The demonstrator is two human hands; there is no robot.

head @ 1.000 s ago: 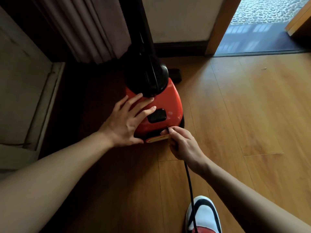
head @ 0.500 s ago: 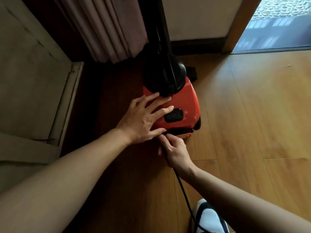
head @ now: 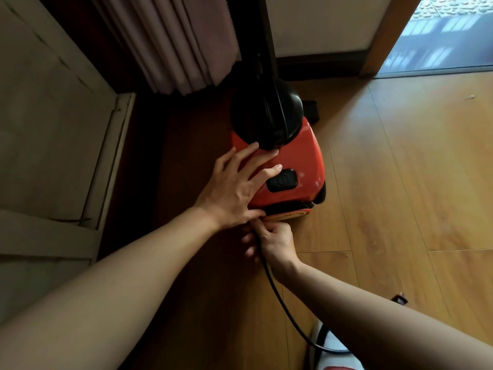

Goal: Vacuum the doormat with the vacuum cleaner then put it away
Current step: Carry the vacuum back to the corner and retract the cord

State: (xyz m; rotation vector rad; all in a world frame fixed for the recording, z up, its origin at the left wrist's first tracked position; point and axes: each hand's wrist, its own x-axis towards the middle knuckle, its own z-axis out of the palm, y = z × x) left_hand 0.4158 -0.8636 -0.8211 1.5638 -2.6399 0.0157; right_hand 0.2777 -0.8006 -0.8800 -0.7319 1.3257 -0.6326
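Observation:
A red vacuum cleaner (head: 298, 161) with a black domed top and a black button stands on the wooden floor near a curtain. My left hand (head: 234, 188) lies flat on its red body with fingers spread and straight. At the cleaner's near lower edge, my right hand (head: 272, 241) pinches the black power cord (head: 277, 295), just under the left hand's thumb. The cord trails back toward me along the floor. No doormat is in view.
A pleated curtain (head: 173, 41) hangs behind the cleaner on the left. A pale panel (head: 48, 124) borders the floor on the left. An open doorway (head: 437, 41) lies at the upper right. A white shoe (head: 328, 351) shows at the bottom edge.
My right hand slid left along the cleaner's near edge, now under the left thumb, still on the cord. The view has shifted, bringing the cleaner nearer. My left hand stays flat on the body.

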